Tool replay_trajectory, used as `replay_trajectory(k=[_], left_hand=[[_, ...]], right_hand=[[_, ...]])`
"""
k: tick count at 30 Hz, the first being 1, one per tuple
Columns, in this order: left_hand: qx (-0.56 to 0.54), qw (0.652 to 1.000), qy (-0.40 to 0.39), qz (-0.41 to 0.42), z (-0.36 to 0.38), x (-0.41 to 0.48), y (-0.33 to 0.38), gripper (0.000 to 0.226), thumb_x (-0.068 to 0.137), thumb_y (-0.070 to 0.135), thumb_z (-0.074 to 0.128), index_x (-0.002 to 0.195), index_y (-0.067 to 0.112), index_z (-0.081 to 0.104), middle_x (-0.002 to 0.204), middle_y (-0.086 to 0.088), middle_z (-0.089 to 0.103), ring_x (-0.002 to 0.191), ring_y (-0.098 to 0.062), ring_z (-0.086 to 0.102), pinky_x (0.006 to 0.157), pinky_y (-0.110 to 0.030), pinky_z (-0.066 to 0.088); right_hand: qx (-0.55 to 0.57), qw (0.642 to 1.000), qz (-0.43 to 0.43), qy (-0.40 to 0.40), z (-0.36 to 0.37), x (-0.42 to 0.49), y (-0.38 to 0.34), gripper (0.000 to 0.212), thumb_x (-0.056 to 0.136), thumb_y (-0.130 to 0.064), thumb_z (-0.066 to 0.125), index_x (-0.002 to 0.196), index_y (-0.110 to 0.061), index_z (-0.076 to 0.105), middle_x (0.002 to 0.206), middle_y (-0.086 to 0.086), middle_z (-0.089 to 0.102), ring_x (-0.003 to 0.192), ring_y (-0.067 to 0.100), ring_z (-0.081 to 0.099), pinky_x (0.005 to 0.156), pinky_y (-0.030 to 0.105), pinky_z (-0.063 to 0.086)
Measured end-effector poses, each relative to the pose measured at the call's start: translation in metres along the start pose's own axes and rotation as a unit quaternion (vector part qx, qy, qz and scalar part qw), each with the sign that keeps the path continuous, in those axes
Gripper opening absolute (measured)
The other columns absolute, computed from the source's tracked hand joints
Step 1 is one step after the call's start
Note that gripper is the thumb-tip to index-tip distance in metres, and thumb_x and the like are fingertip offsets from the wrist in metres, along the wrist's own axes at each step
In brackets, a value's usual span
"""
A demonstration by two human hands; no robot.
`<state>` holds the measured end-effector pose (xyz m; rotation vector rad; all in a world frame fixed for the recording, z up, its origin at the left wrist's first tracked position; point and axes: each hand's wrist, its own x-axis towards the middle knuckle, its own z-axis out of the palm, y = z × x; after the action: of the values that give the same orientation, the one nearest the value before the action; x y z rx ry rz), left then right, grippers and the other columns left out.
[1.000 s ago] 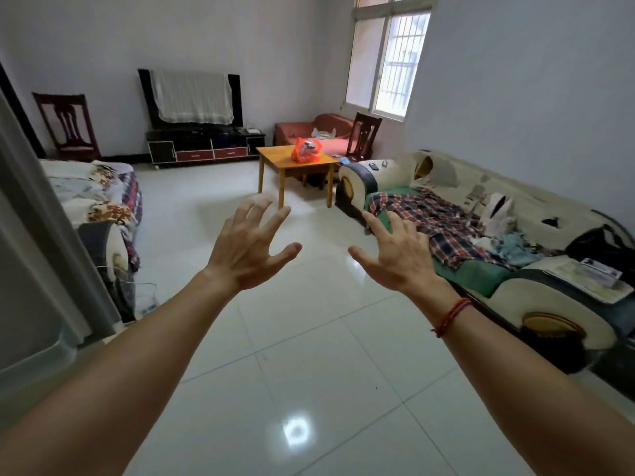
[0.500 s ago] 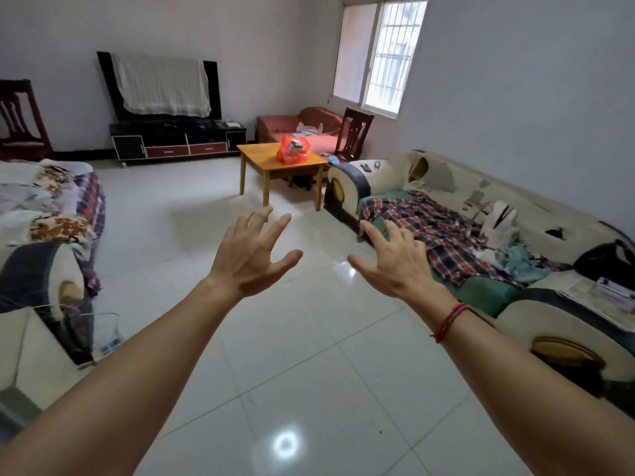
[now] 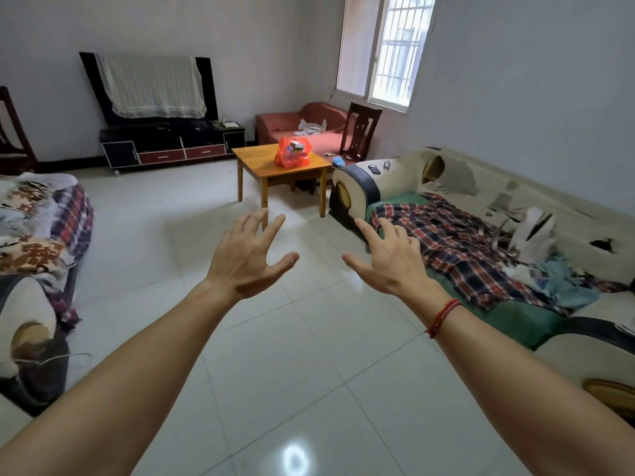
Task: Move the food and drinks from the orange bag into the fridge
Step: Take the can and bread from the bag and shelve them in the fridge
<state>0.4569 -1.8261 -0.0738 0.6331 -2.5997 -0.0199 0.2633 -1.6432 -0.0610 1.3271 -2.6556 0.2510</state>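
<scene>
An orange plastic bag [image 3: 292,153] with packaged items inside sits on a small wooden table [image 3: 261,166] across the room. My left hand [image 3: 245,259] and my right hand [image 3: 390,261] are stretched out in front of me over the tiled floor, fingers spread, holding nothing. Both hands are well short of the table and the bag. A red cord bracelet circles my right wrist. No fridge is in view.
A long sofa [image 3: 457,197] strewn with a plaid shirt and clothes runs along the right. Another sofa [image 3: 37,235] with blankets is at the left. A TV stand [image 3: 171,146], a red armchair [image 3: 292,121] and a dark wooden chair [image 3: 360,132] stand beyond the table.
The view has moved forward into the room and the grey edge at the left has left the frame. The table and bag appear closer. Both hands stay spread and empty.
</scene>
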Motion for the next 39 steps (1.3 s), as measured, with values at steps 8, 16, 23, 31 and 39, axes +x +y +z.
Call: replay_trajectory(k=[8,16,23,31,39], left_hand=[[0.019,0.999,-0.014,-0.034,0.06,0.146,-0.031,0.083,0.084,0.075,0.026,0.15,0.024,0.035,0.153,-0.01,0.035,0.14,-0.029,0.031,0.104,-0.049,0.042],[0.023,0.998,-0.028,-0.057,0.123,0.261,-0.074,0.083,0.085,0.076,0.025,0.15,0.024,0.033,0.154,-0.01,0.033,0.141,-0.029,0.029,0.106,-0.049,0.04],[0.026,0.998,-0.03,-0.05,0.191,0.37,-0.139,0.082,0.086,0.074,0.026,0.15,0.024,0.034,0.151,-0.01,0.036,0.139,-0.03,0.03,0.108,-0.046,0.037],[0.011,0.997,-0.055,-0.055,0.252,0.519,-0.21,0.088,0.083,0.078,0.018,0.152,0.025,0.032,0.157,-0.011,0.029,0.144,-0.032,0.025,0.114,-0.049,0.029],[-0.003,0.997,-0.063,-0.05,0.321,0.642,-0.245,0.084,0.085,0.076,0.022,0.15,0.025,0.034,0.155,-0.01,0.032,0.142,-0.028,0.027,0.112,-0.048,0.03]], right_hand=[[0.007,1.0,-0.017,-0.015,0.036,0.168,0.045,0.078,0.092,-0.074,0.038,0.159,-0.038,0.018,0.162,0.014,0.029,0.145,0.035,0.031,0.114,0.055,0.029],[0.013,0.999,-0.026,-0.028,0.077,0.301,0.072,0.078,0.093,-0.074,0.037,0.159,-0.039,0.017,0.163,0.012,0.028,0.145,0.033,0.031,0.115,0.054,0.029],[0.012,0.999,-0.025,-0.032,0.125,0.432,0.077,0.077,0.093,-0.073,0.038,0.159,-0.038,0.019,0.163,0.013,0.027,0.146,0.035,0.03,0.114,0.054,0.029],[0.005,0.999,-0.02,-0.042,0.161,0.593,0.085,0.074,0.094,-0.072,0.04,0.157,-0.037,0.022,0.158,0.011,0.032,0.141,0.034,0.034,0.109,0.05,0.033],[0.019,0.997,0.001,-0.07,0.202,0.721,0.122,0.075,0.094,-0.071,0.04,0.158,-0.037,0.02,0.161,0.012,0.029,0.144,0.036,0.03,0.114,0.055,0.031]])
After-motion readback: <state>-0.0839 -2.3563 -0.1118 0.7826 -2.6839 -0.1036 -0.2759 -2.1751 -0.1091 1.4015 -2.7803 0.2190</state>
